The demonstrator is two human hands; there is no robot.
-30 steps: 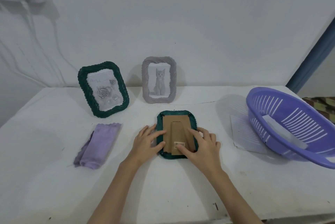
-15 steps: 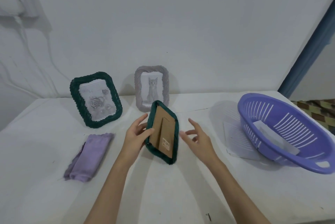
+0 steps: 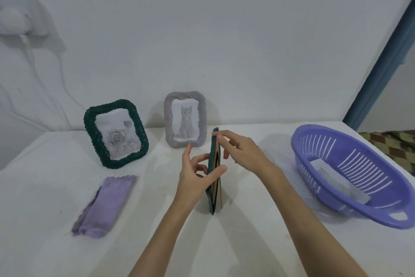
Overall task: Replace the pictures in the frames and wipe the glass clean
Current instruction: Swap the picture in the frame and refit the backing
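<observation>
**Frame held on edge at counter centre**

Head view: The left hand (image 3: 197,175) gripped the green frame (image 3: 213,169) at mid-height, thumb curled across its cardboard-backed side and fingers on the opposite face. The frame stood upright, edge-on to the camera, its lower corner on the counter (image 3: 247,243). The right hand (image 3: 242,151) was open, its straight fingers touching the frame's top edge. A second green frame (image 3: 115,133) with a rose picture and a grey frame (image 3: 185,119) with a cat picture stood at the rear. A folded purple cloth (image 3: 105,207) lay at left. A purple basket (image 3: 352,173) holding paper sat at right.
</observation>
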